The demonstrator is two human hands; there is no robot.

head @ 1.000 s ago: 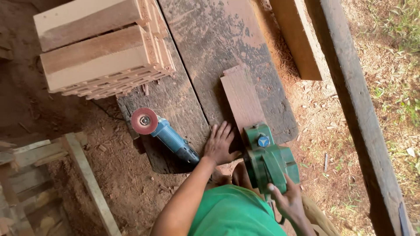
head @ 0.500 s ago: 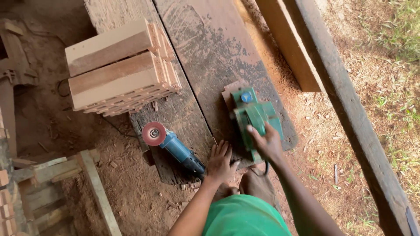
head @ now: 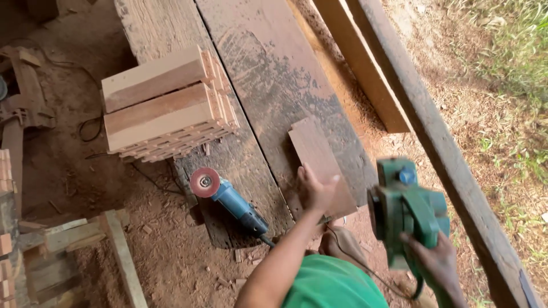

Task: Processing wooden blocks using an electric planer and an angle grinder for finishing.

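While the left hand [head: 315, 191] is pressing flat, fingers spread, on the near end of a short reddish board [head: 319, 162], the right hand [head: 436, 265] is gripping the handle of a green electric planer [head: 406, 208] and holding it in the air, off to the right of the board and clear of it. The left hand is open and grasping nothing; the right hand is closed around the planer's handle. A thin cord [head: 365, 265] is trailing from the tool across the person's lap, over a green shirt [head: 331, 285].

The short board is lying loose on a wide, worn plank bench [head: 274, 85], with nothing clamping it. Just left of the hand, a blue angle grinder [head: 228, 199] with a red disc is resting at the bench edge. Further left, a stack of cut wooden blocks [head: 165, 105] is sitting on the bench. Long timbers [head: 399, 85] are running diagonally on the right, beside bare earth and grass.

Judging from this, the main risk is to the left hand: with only a palm holding the board, the planer could push it forward or kick it sideways, bringing the fingers near the cutter. The cord in the lap could snag and jerk the tool. The grinder, lying close to the edge, could be knocked to the ground by an elbow.
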